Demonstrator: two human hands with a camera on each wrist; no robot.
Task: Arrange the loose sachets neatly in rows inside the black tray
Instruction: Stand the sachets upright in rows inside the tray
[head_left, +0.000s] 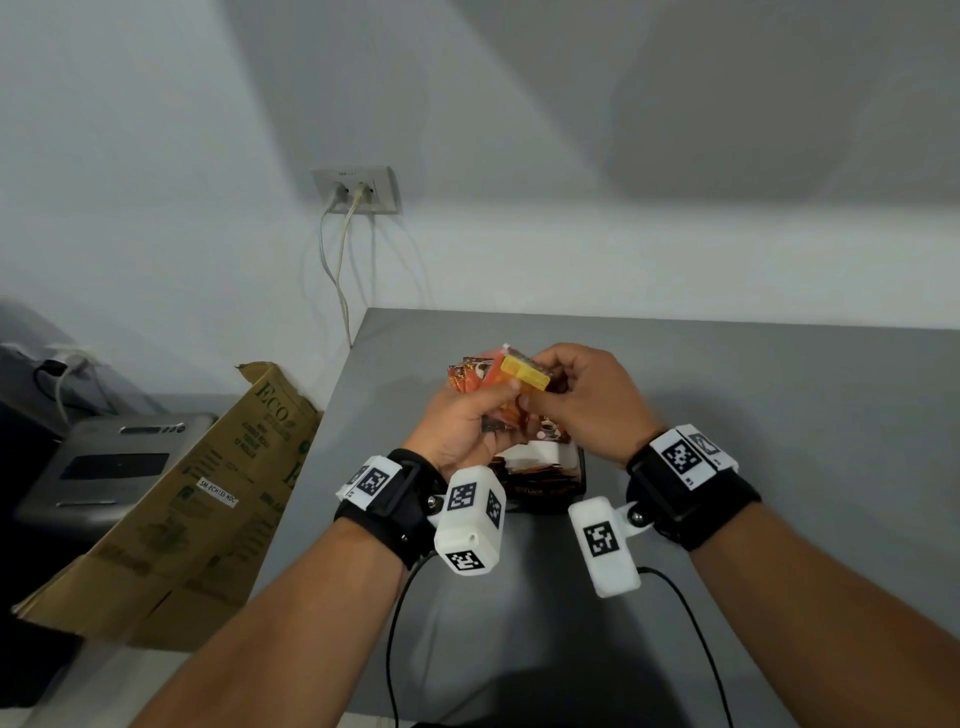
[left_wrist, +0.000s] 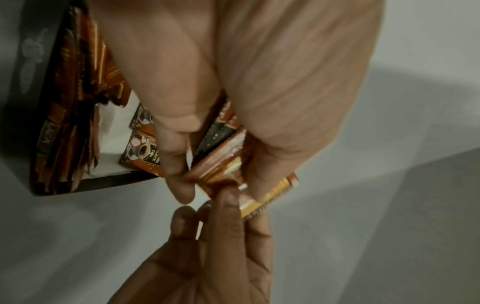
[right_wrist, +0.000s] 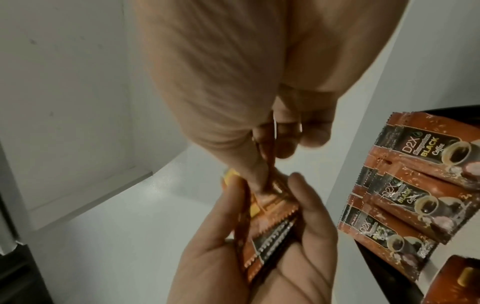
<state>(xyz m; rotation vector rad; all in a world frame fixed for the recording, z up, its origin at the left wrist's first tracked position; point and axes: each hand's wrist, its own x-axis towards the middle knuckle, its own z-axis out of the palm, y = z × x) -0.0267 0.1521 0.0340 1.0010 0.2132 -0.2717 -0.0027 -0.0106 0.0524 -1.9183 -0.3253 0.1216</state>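
Note:
Both hands hover over the black tray (head_left: 581, 480) on the grey table (head_left: 753, 415). My left hand (head_left: 498, 402) grips a fanned bundle of orange-brown coffee sachets (head_left: 480, 376), seen edge-on in the right wrist view as the bundle (right_wrist: 270, 232). My right hand (head_left: 540, 396) pinches a yellow-ended sachet (head_left: 524, 371) at the top of that bundle. In the left wrist view the left hand (left_wrist: 215, 174) clamps the sachets (left_wrist: 221, 160), with the right hand's fingers (left_wrist: 228, 216) meeting them from below. Several sachets (right_wrist: 415, 195) lie in a row in the tray (right_wrist: 376, 265); others (left_wrist: 75, 115) stand along its wall (left_wrist: 23, 82).
A torn cardboard box (head_left: 208, 493) leans off the table's left edge, beside a grey machine (head_left: 104, 467). A wall socket (head_left: 358, 189) has white cables hanging behind the table. Black cables (head_left: 395, 623) trail from the wrist cameras across the near table.

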